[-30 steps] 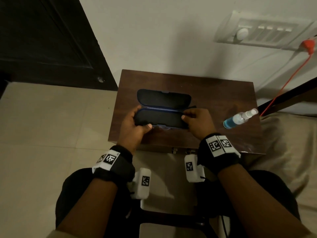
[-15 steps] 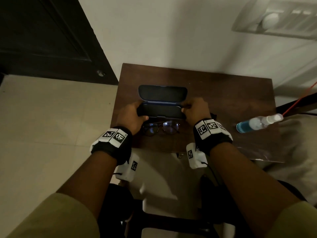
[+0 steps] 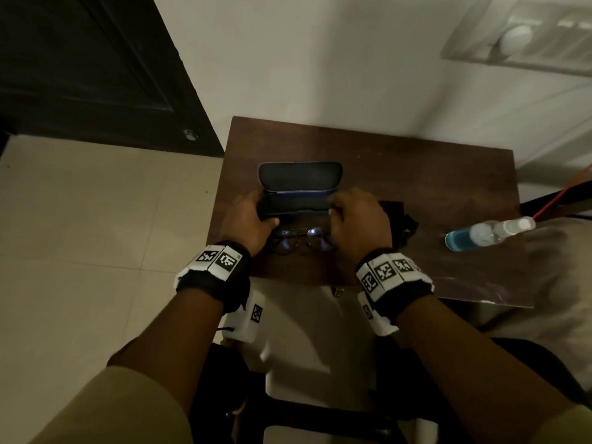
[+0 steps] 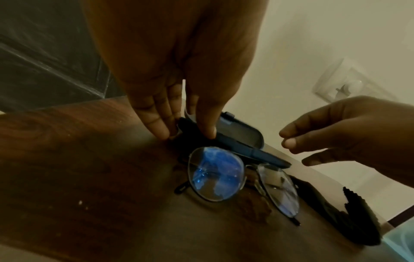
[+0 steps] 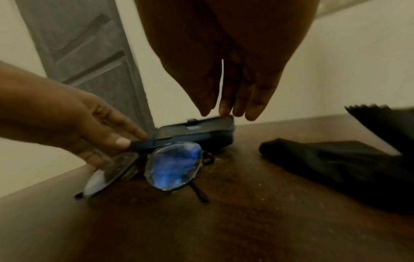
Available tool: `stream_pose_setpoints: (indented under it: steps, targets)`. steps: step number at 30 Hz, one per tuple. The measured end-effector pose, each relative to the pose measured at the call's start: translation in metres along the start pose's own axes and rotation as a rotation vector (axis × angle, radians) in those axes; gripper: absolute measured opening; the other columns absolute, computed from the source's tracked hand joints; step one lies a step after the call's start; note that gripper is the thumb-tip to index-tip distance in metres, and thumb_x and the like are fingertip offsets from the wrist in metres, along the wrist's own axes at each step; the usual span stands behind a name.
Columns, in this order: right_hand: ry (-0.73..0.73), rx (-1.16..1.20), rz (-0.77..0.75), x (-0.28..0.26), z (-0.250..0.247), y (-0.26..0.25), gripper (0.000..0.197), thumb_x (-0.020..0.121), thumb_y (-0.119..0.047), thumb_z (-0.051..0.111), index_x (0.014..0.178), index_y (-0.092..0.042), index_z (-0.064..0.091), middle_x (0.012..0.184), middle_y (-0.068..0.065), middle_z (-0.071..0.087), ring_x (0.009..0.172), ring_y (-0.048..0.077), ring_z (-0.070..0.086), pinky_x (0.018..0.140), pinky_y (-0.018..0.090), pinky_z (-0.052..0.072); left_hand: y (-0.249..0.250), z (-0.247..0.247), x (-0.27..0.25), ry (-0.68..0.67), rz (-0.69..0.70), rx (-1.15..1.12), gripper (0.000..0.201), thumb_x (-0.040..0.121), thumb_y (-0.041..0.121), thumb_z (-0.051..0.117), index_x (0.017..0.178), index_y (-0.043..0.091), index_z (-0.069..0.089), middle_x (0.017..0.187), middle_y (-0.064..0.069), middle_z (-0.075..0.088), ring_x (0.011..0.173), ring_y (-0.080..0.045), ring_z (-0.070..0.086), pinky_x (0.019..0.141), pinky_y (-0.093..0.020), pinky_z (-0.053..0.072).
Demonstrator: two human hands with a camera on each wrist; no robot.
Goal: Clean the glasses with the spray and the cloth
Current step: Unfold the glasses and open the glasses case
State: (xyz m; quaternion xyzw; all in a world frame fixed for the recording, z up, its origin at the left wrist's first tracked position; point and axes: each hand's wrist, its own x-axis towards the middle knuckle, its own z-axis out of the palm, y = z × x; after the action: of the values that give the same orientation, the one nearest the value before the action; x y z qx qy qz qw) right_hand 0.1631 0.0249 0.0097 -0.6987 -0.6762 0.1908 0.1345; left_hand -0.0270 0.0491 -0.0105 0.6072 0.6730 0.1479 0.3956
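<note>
The open dark glasses case (image 3: 299, 190) lies mid-table, lid tipped back. My left hand (image 3: 256, 216) pinches its left end, thumb on the near edge (image 4: 207, 127). My right hand (image 3: 346, 213) hovers at the right end with loose fingers; its fingertips (image 5: 224, 109) just reach the lid's rim. Folded glasses (image 3: 301, 240) with blue-glinting lenses (image 4: 215, 173) lie on the wood directly in front of the case. A black cloth (image 3: 400, 219) lies crumpled right of my right hand. The spray bottle (image 3: 487, 233) of blue liquid lies on its side farther right.
The small brown table (image 3: 416, 174) stands against a white wall. A clear plastic sheet (image 3: 480, 290) covers its near right corner. A dark door (image 3: 80, 75) is at the left, a red cable (image 3: 560, 197) and beige bedding (image 3: 560, 299) at the right.
The case has been slid back from the front edge, and the glasses now lie on the table before it. My right hand has eased off the case's right end, uncovering the cloth.
</note>
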Motion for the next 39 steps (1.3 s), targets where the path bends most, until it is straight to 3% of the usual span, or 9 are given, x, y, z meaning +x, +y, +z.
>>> stream_pose_setpoints:
  steps: [2,5,10,13,18,24,30,35,39]
  targets:
    - [-0.054,-0.043,-0.082,-0.012,0.0,-0.007,0.018,0.088,-0.02,0.054,0.097,-0.01,0.066,0.097,0.008,0.062,0.09,0.026,0.056,0.073,0.036,0.047,0.0,0.0,-0.007,0.078,-0.017,-0.004,0.044,0.081,0.017,0.067,0.124,0.019,0.056,0.125,-0.01,0.057,0.112,-0.028,0.056,0.097,-0.041,0.047]
    - [-0.052,0.052,0.039,-0.026,-0.001,-0.006,0.017,0.087,-0.024,0.055,0.089,-0.01,0.066,0.092,0.007,0.063,0.083,0.023,0.058,0.071,0.035,0.049,-0.002,-0.003,-0.021,0.181,-0.125,0.018,0.024,0.085,0.016,0.061,0.108,0.013,0.065,0.112,-0.013,0.065,0.102,-0.031,0.06,0.083,-0.03,0.045]
    - [-0.106,0.112,0.362,-0.029,0.007,0.003,0.018,0.093,-0.022,0.054,0.089,-0.009,0.065,0.087,0.009,0.065,0.08,0.024,0.06,0.069,0.03,0.044,-0.014,0.004,-0.035,0.021,-0.29,-0.008,0.02,0.088,0.024,0.058,0.093,0.013,0.073,0.104,-0.013,0.07,0.102,-0.034,0.062,0.09,-0.037,0.049]
    - [-0.133,0.222,0.431,-0.026,0.009,0.004,0.019,0.093,-0.02,0.055,0.094,-0.006,0.068,0.089,0.012,0.065,0.087,0.027,0.062,0.071,0.029,0.043,-0.013,0.011,-0.04,-0.059,-0.292,-0.081,0.021,0.089,0.022,0.058,0.098,0.009,0.072,0.101,-0.016,0.071,0.099,-0.035,0.063,0.089,-0.04,0.051]
    - [-0.151,0.322,0.43,-0.026,0.007,0.004,0.019,0.091,-0.012,0.057,0.104,-0.013,0.071,0.102,0.009,0.069,0.097,0.025,0.063,0.088,0.034,0.05,-0.01,0.015,-0.044,-0.038,-0.277,-0.166,0.018,0.086,0.012,0.061,0.098,0.007,0.073,0.096,-0.017,0.072,0.094,-0.033,0.066,0.087,-0.039,0.052]
    - [-0.153,0.39,0.468,-0.032,0.013,0.007,0.012,0.084,-0.006,0.062,0.081,-0.008,0.072,0.079,0.011,0.071,0.075,0.024,0.068,0.076,0.036,0.057,-0.007,0.018,-0.051,-0.023,-0.28,-0.204,0.013,0.085,0.012,0.065,0.092,0.008,0.075,0.094,-0.013,0.073,0.092,-0.028,0.066,0.089,-0.041,0.053]
    - [-0.06,0.427,0.584,-0.035,0.02,0.007,0.021,0.087,-0.016,0.063,0.083,0.004,0.069,0.078,0.017,0.069,0.075,0.029,0.066,0.072,0.036,0.056,-0.008,0.024,-0.057,0.109,-0.374,-0.173,0.016,0.078,0.005,0.069,0.089,0.016,0.075,0.099,-0.008,0.072,0.097,-0.026,0.065,0.09,-0.033,0.052]
    - [-0.088,0.426,0.565,-0.039,0.016,0.002,0.019,0.087,-0.021,0.064,0.098,-0.007,0.072,0.086,0.01,0.068,0.084,0.024,0.063,0.076,0.025,0.046,-0.017,0.02,-0.061,0.158,-0.382,0.017,0.032,0.082,0.015,0.067,0.114,0.017,0.065,0.116,-0.009,0.066,0.11,-0.031,0.059,0.09,-0.035,0.046]
    - [-0.198,0.468,0.571,-0.04,0.028,0.002,0.012,0.084,-0.018,0.067,0.094,-0.015,0.072,0.09,0.005,0.07,0.088,0.024,0.066,0.084,0.04,0.054,-0.015,0.021,-0.06,0.08,-0.329,0.04,0.03,0.087,0.019,0.061,0.116,0.016,0.066,0.115,-0.014,0.067,0.108,-0.035,0.059,0.086,-0.035,0.046]
